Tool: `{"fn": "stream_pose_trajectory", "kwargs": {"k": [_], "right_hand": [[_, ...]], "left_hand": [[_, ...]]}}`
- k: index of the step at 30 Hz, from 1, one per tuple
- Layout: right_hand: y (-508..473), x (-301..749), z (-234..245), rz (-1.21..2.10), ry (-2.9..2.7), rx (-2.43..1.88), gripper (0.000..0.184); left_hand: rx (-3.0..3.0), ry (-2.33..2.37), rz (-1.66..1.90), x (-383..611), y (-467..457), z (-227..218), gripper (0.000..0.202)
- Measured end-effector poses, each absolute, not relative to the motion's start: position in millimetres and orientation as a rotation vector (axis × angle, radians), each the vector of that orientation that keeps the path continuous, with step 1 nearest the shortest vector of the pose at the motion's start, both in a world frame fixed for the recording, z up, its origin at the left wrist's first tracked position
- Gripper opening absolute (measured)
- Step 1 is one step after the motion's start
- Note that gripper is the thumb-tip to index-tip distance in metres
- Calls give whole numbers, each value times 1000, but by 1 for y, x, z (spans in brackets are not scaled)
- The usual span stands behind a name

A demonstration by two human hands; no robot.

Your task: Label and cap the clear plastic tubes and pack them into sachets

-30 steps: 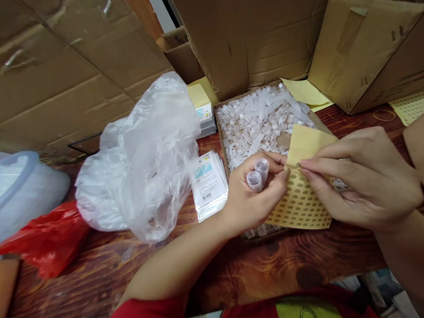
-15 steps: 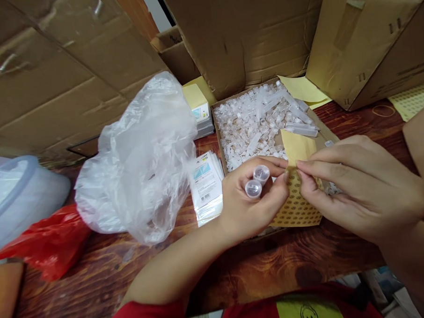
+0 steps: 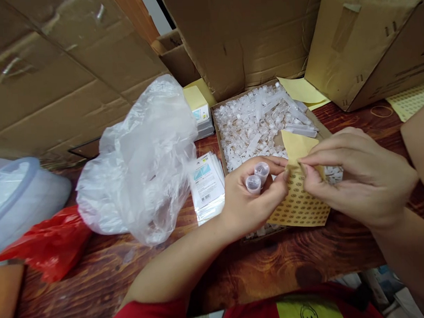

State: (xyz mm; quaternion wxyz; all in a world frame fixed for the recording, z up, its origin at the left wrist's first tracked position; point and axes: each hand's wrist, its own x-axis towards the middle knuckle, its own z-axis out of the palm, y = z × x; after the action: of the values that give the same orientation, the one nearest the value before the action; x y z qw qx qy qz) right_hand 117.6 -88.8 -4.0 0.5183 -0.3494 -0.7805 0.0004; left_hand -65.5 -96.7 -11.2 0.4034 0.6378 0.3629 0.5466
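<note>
My left hand (image 3: 254, 194) is closed round two clear plastic tubes (image 3: 258, 177), their round ends facing up at me. Its thumb and forefinger also pinch the left edge of a yellow sticker sheet (image 3: 301, 199) printed with rows of small dark round marks. The upper part of that sheet is blank. Over the sheet, my right hand (image 3: 357, 181) pinches a tiny sticker, mostly hidden between thumb and forefinger, near the top row of marks. Beneath both hands lies a shallow cardboard tray (image 3: 219, 142) heaped with small clear plastic pieces (image 3: 245, 124) and some longer tubes (image 3: 300, 129).
Left of the tray are printed plastic packets (image 3: 206, 182), a stack of cards (image 3: 202, 117) and a crumpled clear bag (image 3: 142, 162). A red bag (image 3: 54, 245) and a translucent tub (image 3: 31, 195) stand farther left. Cardboard boxes (image 3: 354, 45) line the back. At right, another person's arm (image 3: 422, 145) shows.
My right hand has shifted slightly right and up, its pinched fingertips drawing a little away from my left hand. The sheet's lower right corner has swung right. The left hand still holds both tubes.
</note>
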Motion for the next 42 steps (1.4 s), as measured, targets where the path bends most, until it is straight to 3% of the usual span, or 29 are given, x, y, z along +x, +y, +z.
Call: {"fn": "stream_pose_trajectory", "kwargs": {"k": [3,7,11,15,17,22,30,36,42], "right_hand": [[-76,127,-10,250,-1734,-863,21],[-51,149,-21,711,-1633,-787,6],[-31,166,-25,1245,-1589,-810,12],[-21,182,-20,1458,-1438,-916,14],[-17,194,-16,1345,-1316,-1074,17],[-5,234,-23,591,-1197,-1567,14],[40,274,-66,-205,-1485,-1593,30],[10,215,-43,-280,-1335,-1461,8],[-4,190,-31,-267,-1372,-1209,11]], "left_hand": [[1622,890,1390,-67,-96,-11,10],[1661,858,1383,-68,-94,-13,9],[1762,792,1361,-72,-87,-16,8],[2100,656,1176,-88,-74,-9,5],[2298,576,978,-100,-68,-2,17],[2555,695,529,-122,-60,8,32],[2530,806,298,-122,-53,-12,31],[2430,875,63,-120,-50,11,86],[2615,1002,101,-51,2,12,29]]}}
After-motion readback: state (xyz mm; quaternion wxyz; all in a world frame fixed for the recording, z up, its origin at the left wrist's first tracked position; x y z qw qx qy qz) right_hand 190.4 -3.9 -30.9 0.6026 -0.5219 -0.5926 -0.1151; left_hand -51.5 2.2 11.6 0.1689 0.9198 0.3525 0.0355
